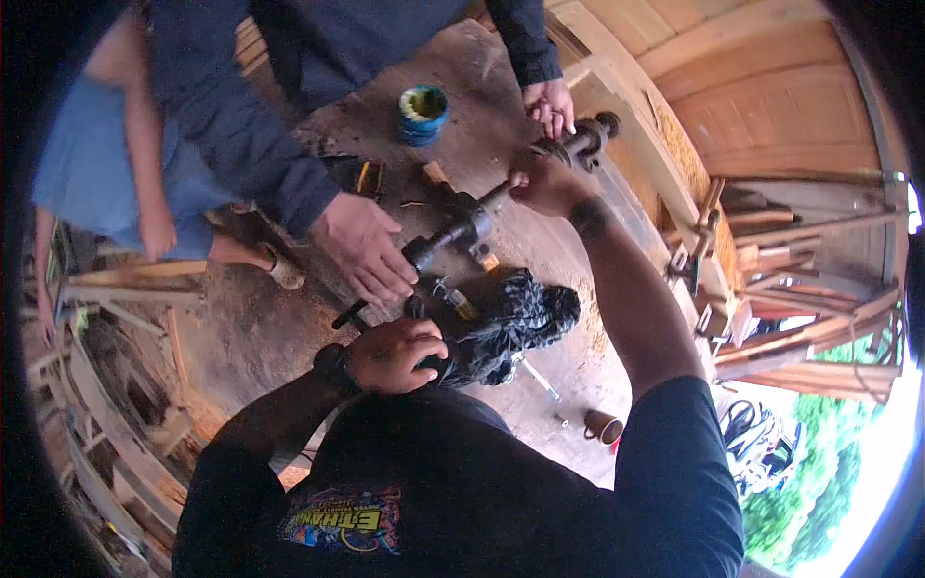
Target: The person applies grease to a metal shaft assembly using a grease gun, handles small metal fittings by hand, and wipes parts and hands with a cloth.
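Observation:
A long dark metal shaft [469,227] with thick collars and lobes lies diagonally across the worktable [270,356]. My right hand [554,186] is closed around its upper right part. Near the shaft's lower left end, my left hand [395,354] has its fingers curled; what they grip is hidden. A co-worker's hand [364,246] rests on the lower left end, and their other hand [549,104] touches the far end. Just below the shaft, a crumpled dark patterned cloth [520,313] lies beside a small clear container with yellowish contents [458,299].
A blue tin [422,116] stands at the back of the table. A brown cup [603,427] lies on its side near my right arm, with a thin light stick [538,378] nearby. Wooden frames [665,164] and stacked timber border the right. Another person's arm [145,173] shows at left.

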The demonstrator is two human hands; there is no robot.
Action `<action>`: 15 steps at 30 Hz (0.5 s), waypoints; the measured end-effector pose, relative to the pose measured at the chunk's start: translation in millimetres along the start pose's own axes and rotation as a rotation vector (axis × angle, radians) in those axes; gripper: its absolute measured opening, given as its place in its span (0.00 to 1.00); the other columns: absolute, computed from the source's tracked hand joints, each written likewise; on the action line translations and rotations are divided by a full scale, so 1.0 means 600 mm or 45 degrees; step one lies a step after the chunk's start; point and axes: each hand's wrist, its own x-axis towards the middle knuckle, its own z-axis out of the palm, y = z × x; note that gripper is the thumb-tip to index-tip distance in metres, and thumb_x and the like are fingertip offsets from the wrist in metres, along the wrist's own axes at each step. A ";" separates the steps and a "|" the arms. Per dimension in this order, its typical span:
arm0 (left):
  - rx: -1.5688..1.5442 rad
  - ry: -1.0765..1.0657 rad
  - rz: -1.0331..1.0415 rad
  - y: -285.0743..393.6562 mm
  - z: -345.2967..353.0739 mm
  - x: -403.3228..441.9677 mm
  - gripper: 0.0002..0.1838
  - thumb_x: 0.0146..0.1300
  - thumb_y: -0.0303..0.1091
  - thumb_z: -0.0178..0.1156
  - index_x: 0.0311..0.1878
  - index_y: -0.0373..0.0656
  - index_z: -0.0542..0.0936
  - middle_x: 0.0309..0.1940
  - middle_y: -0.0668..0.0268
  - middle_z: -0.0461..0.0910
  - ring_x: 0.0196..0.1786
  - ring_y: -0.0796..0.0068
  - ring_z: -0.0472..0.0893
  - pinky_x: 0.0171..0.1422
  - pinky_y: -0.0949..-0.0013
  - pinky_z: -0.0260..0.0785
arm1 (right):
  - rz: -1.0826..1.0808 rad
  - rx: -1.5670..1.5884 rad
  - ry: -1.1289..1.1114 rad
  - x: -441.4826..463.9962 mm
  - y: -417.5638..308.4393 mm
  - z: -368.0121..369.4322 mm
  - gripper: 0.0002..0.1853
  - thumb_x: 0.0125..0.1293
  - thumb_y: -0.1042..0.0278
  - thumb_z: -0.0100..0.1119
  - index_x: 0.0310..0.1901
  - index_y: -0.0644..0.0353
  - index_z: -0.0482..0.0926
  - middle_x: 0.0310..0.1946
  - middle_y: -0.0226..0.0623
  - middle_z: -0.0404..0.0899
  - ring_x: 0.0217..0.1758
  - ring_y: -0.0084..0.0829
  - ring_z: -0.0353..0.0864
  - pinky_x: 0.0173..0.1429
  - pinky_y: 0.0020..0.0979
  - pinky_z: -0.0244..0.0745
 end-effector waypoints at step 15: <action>-0.087 -0.256 -0.149 0.041 0.004 0.034 0.17 0.64 0.40 0.70 0.53 0.44 0.83 0.56 0.58 0.79 0.59 0.55 0.81 0.65 0.58 0.75 | 0.448 0.212 0.471 -0.097 0.035 0.191 0.13 0.66 0.60 0.63 0.46 0.57 0.88 0.45 0.49 0.87 0.48 0.52 0.87 0.53 0.47 0.82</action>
